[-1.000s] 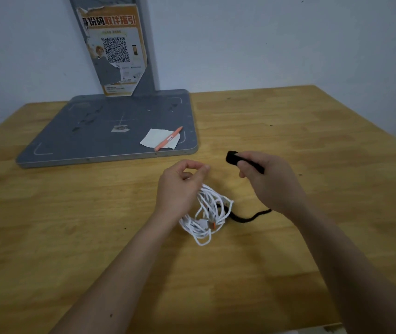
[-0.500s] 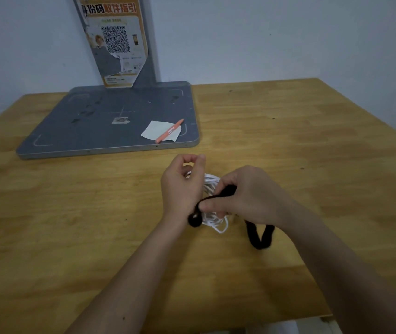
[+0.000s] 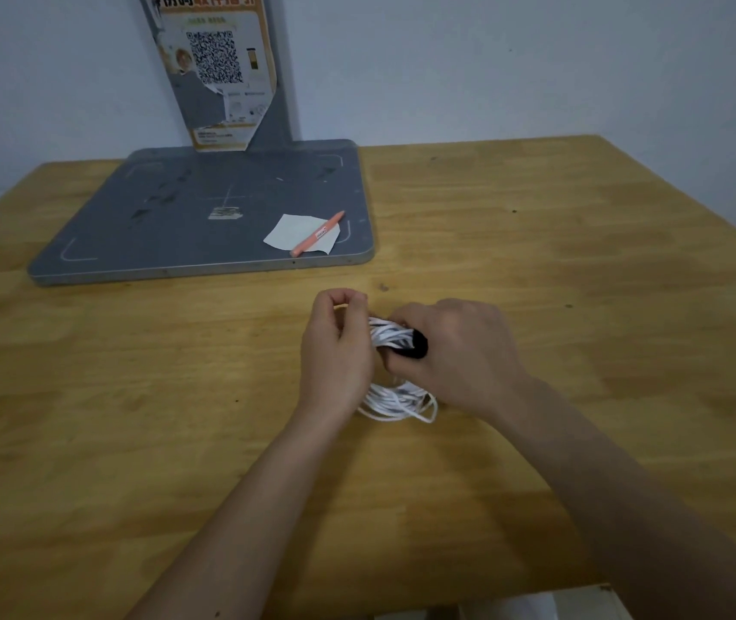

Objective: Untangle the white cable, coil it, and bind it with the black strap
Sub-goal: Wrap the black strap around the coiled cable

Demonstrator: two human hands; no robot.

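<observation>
The white cable (image 3: 395,402) is coiled into a small bundle at the middle of the wooden table (image 3: 580,270), held between both hands. My left hand (image 3: 337,351) grips the coil's left side with curled fingers. My right hand (image 3: 455,351) holds the coil's upper part and pinches the black strap (image 3: 415,344), which lies wrapped over the strands there. Only a short piece of the strap shows; the rest is hidden under my right hand.
A grey metal base plate (image 3: 178,217) with an upright post and a QR-code poster (image 3: 216,69) stands at the back left. On it lie a white paper slip (image 3: 290,230) and an orange pen (image 3: 317,233). The table's front edge is near my forearms.
My right hand has brought the black strap from above the table onto the coil and wound it round the strands. The strap's loose loop on the table is gone. My left hand stayed on the coil.
</observation>
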